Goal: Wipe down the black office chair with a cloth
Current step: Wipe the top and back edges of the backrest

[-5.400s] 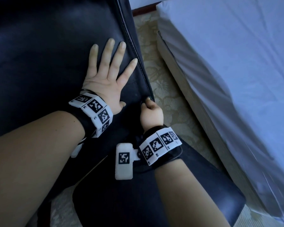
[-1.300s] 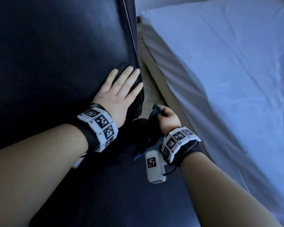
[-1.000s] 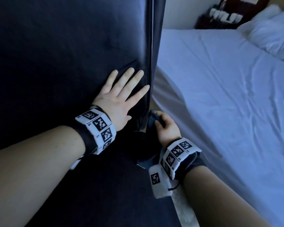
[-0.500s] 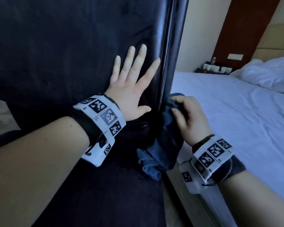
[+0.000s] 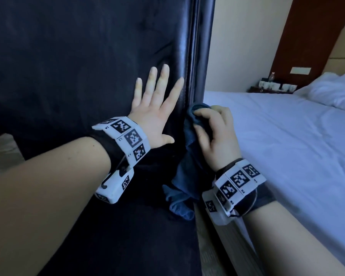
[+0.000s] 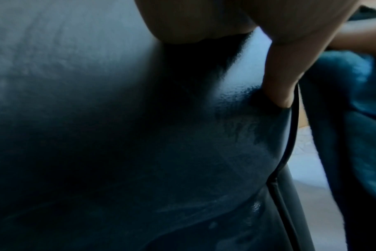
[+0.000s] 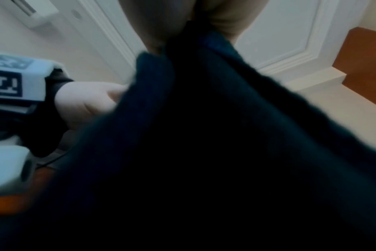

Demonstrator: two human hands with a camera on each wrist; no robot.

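Two hands on the black office chair (image 5: pixel 72 76), bed (image 5: pixel 287 136) just beside.
Left hand (image 5: pixel 153 114) flat on the backrest, fingers spread and straight, thumb pressing near the piping. Right hand (image 5: pixel 217 136) curled around a dark blue cloth (image 5: pixel 189 176), bunched against the backrest's right edge, loose end hanging to the seat.

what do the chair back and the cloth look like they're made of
Chair back: looks like black leather or a faux-leather vinyl, smooth and semi-glossy; light streaks along the piped edge, and the left wrist view shows a fine pebbled grain. Real or faux cannot be told.

Cloth: soft dark blue fabric, matte and fuzzy at the edges, hanging in limp folds from the right hand; possibly microfibre or terry.
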